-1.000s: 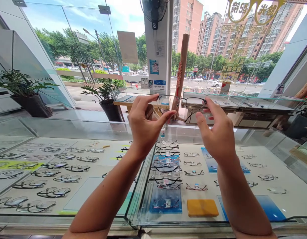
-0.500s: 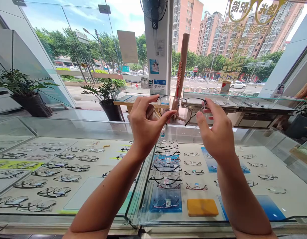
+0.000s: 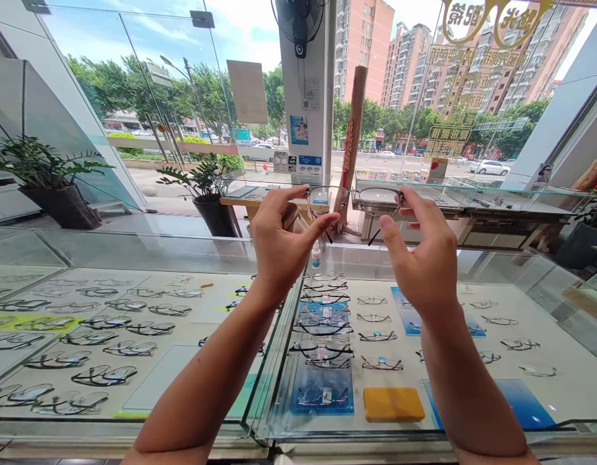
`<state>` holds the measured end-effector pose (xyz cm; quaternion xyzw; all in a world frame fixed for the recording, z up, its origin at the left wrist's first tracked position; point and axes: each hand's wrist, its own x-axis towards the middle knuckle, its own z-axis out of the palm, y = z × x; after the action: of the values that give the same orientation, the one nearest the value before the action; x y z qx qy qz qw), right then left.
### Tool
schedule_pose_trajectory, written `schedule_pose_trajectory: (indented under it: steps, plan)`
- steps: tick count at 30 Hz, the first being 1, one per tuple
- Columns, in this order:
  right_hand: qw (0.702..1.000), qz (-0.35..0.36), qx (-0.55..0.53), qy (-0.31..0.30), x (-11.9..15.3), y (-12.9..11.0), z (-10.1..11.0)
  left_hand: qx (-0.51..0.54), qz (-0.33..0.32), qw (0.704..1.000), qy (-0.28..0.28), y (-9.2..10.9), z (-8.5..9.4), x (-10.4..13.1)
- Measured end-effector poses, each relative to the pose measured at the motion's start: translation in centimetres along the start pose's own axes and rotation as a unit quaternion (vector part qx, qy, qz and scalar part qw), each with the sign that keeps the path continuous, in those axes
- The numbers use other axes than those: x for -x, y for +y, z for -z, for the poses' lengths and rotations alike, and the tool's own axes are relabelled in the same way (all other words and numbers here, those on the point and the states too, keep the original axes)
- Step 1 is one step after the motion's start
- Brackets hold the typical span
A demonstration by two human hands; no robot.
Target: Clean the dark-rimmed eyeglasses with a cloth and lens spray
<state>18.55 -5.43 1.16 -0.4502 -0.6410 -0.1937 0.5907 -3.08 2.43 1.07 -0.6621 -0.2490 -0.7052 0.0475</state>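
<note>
A pair of eyeglasses (image 3: 378, 188) with thin dark rims is held up in the air, its temples hanging open below the lenses. My left hand (image 3: 283, 239) pinches the frame's left end between thumb and index finger. At the other end, my right hand (image 3: 422, 252) grips the frame near its hinge; the thumb sits lower, close to the lens. Behind and below the hands, a small white bottle (image 3: 316, 255) stands on the glass counter.
Below my arms, a glass display case (image 3: 274, 445) holds many rows of spectacles and a yellow case (image 3: 394, 404). Across the aisle are potted plants (image 3: 216, 200), a wooden post (image 3: 355, 123) and another display counter (image 3: 492, 213). A fan (image 3: 300, 26) hangs on the pillar.
The eyeglasses have tilted slightly in my hands, with the temples now hanging farther apart and the lenses sitting a little differently. Both hands keep hold of the frame in nearly the same place.
</note>
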Motion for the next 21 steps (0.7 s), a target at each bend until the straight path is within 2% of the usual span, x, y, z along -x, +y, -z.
schedule_pose_trajectory:
  steps: [7,21]
  plan:
    - [1.000,0.004,0.001,0.002,0.04,0.20,-0.01,0.033,0.033,0.999,-0.018,-0.59,-0.14,-0.10]
    - [1.000,0.015,0.004,0.010,-0.01,0.00,0.09,0.039,0.043,0.998,-0.024,-0.75,-0.03,-0.14]
